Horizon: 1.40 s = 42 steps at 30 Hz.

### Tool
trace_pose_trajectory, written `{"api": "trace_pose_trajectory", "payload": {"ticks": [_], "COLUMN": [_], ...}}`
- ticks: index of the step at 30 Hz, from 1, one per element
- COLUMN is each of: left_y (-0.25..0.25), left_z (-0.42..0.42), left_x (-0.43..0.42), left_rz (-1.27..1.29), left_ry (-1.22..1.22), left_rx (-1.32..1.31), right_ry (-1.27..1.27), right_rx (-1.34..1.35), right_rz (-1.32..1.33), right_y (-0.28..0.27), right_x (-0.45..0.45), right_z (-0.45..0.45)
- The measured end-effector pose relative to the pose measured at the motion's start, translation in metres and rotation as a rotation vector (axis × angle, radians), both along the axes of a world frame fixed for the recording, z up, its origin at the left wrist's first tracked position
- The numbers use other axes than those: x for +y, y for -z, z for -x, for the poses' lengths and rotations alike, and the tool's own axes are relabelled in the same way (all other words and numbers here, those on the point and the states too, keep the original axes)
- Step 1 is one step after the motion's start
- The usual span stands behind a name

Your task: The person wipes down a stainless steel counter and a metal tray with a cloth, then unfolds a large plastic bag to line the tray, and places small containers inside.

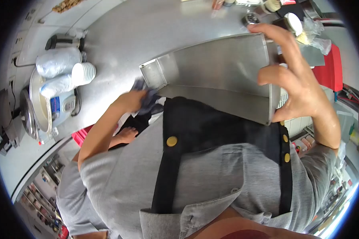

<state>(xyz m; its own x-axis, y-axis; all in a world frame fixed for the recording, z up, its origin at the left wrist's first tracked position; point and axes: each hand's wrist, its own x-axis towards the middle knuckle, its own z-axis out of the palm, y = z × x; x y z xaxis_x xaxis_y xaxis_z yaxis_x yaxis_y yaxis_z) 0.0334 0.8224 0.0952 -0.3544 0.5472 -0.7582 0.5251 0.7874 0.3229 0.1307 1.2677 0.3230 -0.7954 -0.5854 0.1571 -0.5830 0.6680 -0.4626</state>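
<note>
A long, rectangular metal container (219, 59) is tilted in front of my chest, with its open inside showing. At its wide right end, my right hand (295, 75) grips the rim, thumb low and fingers spread along the edge. My left hand (132, 101) is closed on a bunched dark cloth (149, 99) beside the container's narrow left end. Motion blurs the cloth, and its contact with the metal is hard to make out.
A steel counter (119, 36) lies beyond. On the left stand stacked white cups (83, 73), a wrapped bag (58, 61) and a round pot (40, 101). Jars (293, 24) and a red bin (331, 67) are at right. A co-worker's hand (127, 135) is near my left arm.
</note>
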Motion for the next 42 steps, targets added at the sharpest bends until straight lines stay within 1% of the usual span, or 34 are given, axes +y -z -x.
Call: {"api": "trace_pose_trajectory", "payload": {"ticks": [1,2,3,4,5,6,7,8,9,10,12,14,15,16,17,19,21,22,23,25,26,27,28,29,31,32,33,34,35,36,37,39,41,42], "left_y": [0.014,0.004,0.006,-0.005,0.019,-0.016,-0.008,0.000,0.005,0.003,-0.004,-0.016,-0.020,-0.019,-0.006,-0.006,-0.005,-0.016,-0.020,-0.043,-0.057,-0.073,-0.088,-0.103,-0.131,-0.133,-0.131,-0.124,-0.113,-0.091,-0.056,-0.018,0.155,0.158], "left_z": [0.006,0.013,0.011,0.012,0.014,0.013,0.010,0.005,0.002,0.003,-0.003,-0.012,-0.017,-0.016,-0.014,-0.014,-0.016,-0.018,-0.020,-0.022,-0.022,-0.023,-0.023,-0.022,-0.022,-0.022,-0.022,-0.022,-0.020,-0.016,-0.010,0.009,0.030,0.027], "left_x": [-0.023,-0.021,-0.033,-0.030,-0.052,-0.019,-0.020,-0.018,-0.014,-0.005,0.011,0.030,0.034,0.033,0.021,0.009,-0.007,-0.012,-0.023,-0.042,-0.054,-0.069,-0.086,-0.103,-0.129,-0.144,-0.153,-0.163,-0.172,-0.184,-0.197,-0.176,-0.264,-0.220], "left_rz": [0.182,0.342,0.350,0.296,0.094,0.098,-0.091,-0.179,-0.265,-0.271,-0.328,-0.410,-0.482,-0.482,-0.496,-0.506,-0.525,-0.521,-0.562,-0.639,-0.697,-0.749,-0.775,-0.799,-0.816,-0.839,-0.836,-0.766,-0.697,-0.638,-0.556,-0.132,0.051,0.204], "left_ry": [0.089,0.304,0.188,0.073,-0.170,-0.464,-0.610,-0.737,-0.870,-0.859,-1.057,-1.049,-1.048,-1.049,-1.047,-1.113,-1.180,-1.192,-1.219,-1.310,-1.366,-1.423,-1.442,-1.454,-1.495,-1.517,-1.529,-1.490,-1.443,-1.467,-1.506,-1.724,-1.435,-1.423], "left_rx": [-0.135,-0.419,-0.368,-0.365,-0.522,-0.702,-0.803,-0.864,-0.928,-0.924,-1.150,-1.109,-1.072,-1.061,-1.050,-1.046,-1.025,-0.979,-0.982,-0.890,-0.848,-0.804,-0.697,-0.587,-0.469,-0.371,-0.370,-0.249,-0.131,-0.203,-0.181,0.056,0.468,0.764], "right_ry": [-0.038,-0.027,-0.016,0.025,0.065,0.093,0.172,0.247,0.259,0.317,0.364,0.510,0.490,0.553,0.598,0.570,0.615,0.637,0.708,0.684,0.650,0.704,0.759,0.729,0.742,0.862,0.853,0.848,0.844,0.845,0.890,0.989,0.941,0.929], "right_rx": [0.036,0.024,0.013,0.018,0.010,0.026,0.002,-0.022,-0.009,-0.014,-0.013,-0.150,-0.152,-0.172,-0.192,-0.136,-0.167,-0.175,-0.254,-0.167,-0.178,-0.241,-0.304,-0.316,-0.159,-0.283,-0.290,-0.235,-0.178,-0.180,-0.237,-0.352,-0.305,-0.325], "right_rz": [-0.045,-0.021,0.004,0.008,0.026,0.007,0.067,0.133,0.125,0.162,0.200,0.219,0.223,0.210,0.201,0.097,0.129,0.088,0.071,0.039,0.043,0.018,-0.010,-0.008,0.038,0.133,0.132,0.128,0.124,0.119,0.129,0.144,0.074,0.084], "right_y": [-0.002,-0.001,0.000,0.003,0.009,0.018,0.028,0.040,0.053,0.068,0.096,0.120,0.131,0.142,0.154,0.175,0.207,0.218,0.225,0.249,0.256,0.264,0.272,0.280,0.292,0.297,0.297,0.298,0.297,0.296,0.296,0.296,0.289,0.291], "right_x": [0.006,0.010,0.014,0.024,0.033,0.043,0.056,0.069,0.080,0.092,0.112,0.135,0.145,0.153,0.160,0.171,0.184,0.188,0.191,0.202,0.206,0.210,0.211,0.213,0.214,0.213,0.208,0.202,0.196,0.190,0.181,0.165,0.154,0.155], "right_z": [-0.003,-0.008,-0.012,-0.018,-0.026,-0.034,-0.040,-0.048,-0.057,-0.066,-0.081,-0.094,-0.101,-0.105,-0.104,-0.103,-0.105,-0.105,-0.104,-0.103,-0.102,-0.102,-0.102,-0.102,-0.105,-0.109,-0.112,-0.115,-0.118,-0.122,-0.127,-0.139,-0.148,-0.153]}}
